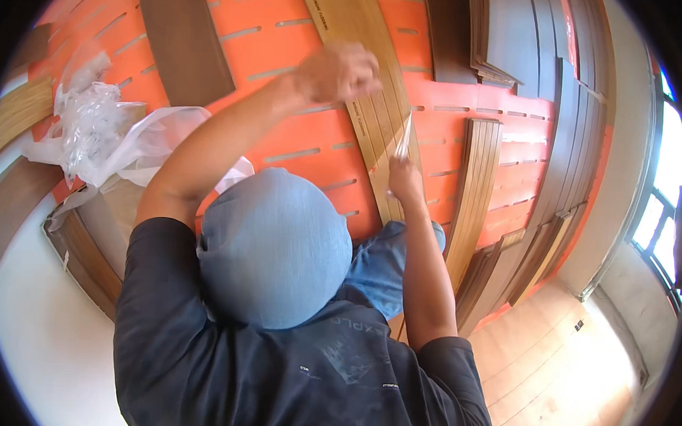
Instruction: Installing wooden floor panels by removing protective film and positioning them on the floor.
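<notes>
A light-brown wooden floor plank with long grooves lies lengthwise in front of me, running between my knees. Over its left edge, my left hand is raised with its fingers curled closed; it is slightly blurred, and anything inside it is hidden. My right hand is closed at the plank's right side. It grips a thin strip of clear plastic film, which stretches up from the fist across the plank's edge. My jeans-covered knee hides part of the floor.
Orange slotted underlay covers the floor. Crumpled clear plastic wrap lies at left, beside a pack of planks. A dark plank lies ahead. Grooved planks and dark boards stand along the right, near a wall with a window.
</notes>
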### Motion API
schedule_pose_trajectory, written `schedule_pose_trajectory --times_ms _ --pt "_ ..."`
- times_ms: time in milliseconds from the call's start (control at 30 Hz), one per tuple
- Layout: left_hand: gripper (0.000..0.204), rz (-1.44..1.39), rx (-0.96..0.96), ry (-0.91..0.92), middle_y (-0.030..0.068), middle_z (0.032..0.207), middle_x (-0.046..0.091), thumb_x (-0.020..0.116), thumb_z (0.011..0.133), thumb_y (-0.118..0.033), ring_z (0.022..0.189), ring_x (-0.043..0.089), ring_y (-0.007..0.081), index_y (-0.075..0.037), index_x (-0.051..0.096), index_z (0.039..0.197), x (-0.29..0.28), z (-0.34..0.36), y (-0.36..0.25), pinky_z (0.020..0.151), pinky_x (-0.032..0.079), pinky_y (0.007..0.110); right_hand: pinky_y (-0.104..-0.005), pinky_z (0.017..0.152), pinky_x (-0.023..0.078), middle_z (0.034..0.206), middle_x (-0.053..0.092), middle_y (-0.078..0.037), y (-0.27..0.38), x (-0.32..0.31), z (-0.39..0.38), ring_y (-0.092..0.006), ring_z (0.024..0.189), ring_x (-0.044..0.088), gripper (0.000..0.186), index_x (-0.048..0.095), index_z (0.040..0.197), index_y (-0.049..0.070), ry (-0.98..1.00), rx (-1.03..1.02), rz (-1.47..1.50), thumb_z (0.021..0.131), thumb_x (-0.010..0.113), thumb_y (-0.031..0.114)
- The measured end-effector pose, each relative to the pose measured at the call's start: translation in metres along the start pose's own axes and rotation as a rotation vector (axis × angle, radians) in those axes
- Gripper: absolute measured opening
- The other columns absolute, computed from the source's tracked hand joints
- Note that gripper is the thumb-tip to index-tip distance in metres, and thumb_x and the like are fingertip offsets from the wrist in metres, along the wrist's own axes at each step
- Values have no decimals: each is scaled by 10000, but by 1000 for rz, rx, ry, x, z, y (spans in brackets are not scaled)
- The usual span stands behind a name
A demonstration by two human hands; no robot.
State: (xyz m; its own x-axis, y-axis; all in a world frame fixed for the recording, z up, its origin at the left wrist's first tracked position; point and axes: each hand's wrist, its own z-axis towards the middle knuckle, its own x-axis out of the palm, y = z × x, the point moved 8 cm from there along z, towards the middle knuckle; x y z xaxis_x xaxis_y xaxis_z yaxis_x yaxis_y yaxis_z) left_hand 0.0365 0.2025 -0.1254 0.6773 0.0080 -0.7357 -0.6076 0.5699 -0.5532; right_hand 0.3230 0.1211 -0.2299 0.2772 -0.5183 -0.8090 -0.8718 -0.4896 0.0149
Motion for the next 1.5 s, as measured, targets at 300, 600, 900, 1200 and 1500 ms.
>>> schedule_pose_trajectory --times_ms 300,600,900,1200,1500 --pt "607 445 -534 377 87 1717 197 440 1061 -519 1581 164 281 -304 333 1618 46 -10 110 1290 122 531 -524 769 501 926 658 -234 -5 -17 -13 -424 845 656 365 632 994 19 8 402 681 1065 465 335" --pt "563 421 -552 381 60 1719 205 427 1071 -521 1591 149 261 -312 371 1591 46 -17 118 1276 149 557 -458 690 488 733 597 -187 77 -129 -17 -327 716 632 364 611 942 12 67 328 685 1075 488 328" --pt "561 409 -550 397 57 1732 170 434 1074 -499 1592 148 253 -322 359 1601 48 -20 121 1274 173 536 -336 627 436 728 555 -58 120 -191 -37 -141 675 519 351 602 903 34 -21 309 734 1049 540 347" --pt "536 346 -507 277 55 1725 186 417 1083 -487 1591 153 251 -328 378 1594 60 -31 131 1282 131 530 -375 708 471 765 602 -107 143 -237 -51 -216 725 572 337 612 956 24 18 259 861 1061 553 339" --pt "555 -730 -326 -54 135 1471 567 593 1018 -469 1346 527 355 -266 511 1528 6 -39 13 1151 390 511 -355 759 473 837 592 -73 104 -242 -37 -197 798 573 369 646 997 0 -85 177 870 1006 673 368"
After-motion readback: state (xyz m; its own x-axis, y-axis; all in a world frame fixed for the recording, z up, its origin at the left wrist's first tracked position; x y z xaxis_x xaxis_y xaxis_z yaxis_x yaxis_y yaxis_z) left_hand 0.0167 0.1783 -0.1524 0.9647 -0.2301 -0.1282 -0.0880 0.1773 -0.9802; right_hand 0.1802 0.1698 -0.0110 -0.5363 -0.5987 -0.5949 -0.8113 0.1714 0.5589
